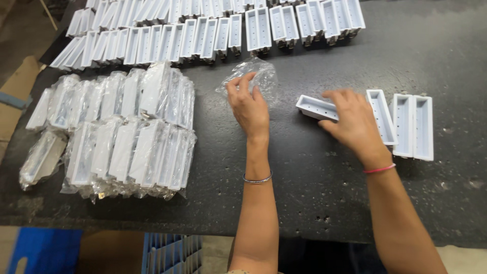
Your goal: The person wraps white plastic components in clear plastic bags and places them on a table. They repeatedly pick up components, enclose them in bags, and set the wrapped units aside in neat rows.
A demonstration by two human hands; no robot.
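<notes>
My left hand [248,104] pinches the edge of a clear plastic bag [258,76] lying crumpled on the dark table [304,187]. A thin metal bangle sits on that wrist. My right hand [352,122] grips a long white plastic tray-shaped part [314,107], tilted with its left end sticking out past my fingers. A pink band circles the right wrist. Just right of that hand lie three more white parts [411,124] side by side, open side up.
Bagged white parts [122,132] are stacked in two rows at the left. Several rows of unbagged white parts [213,30] line the table's far edge. A blue crate [170,253] and a blue bin [43,251] stand below the near edge.
</notes>
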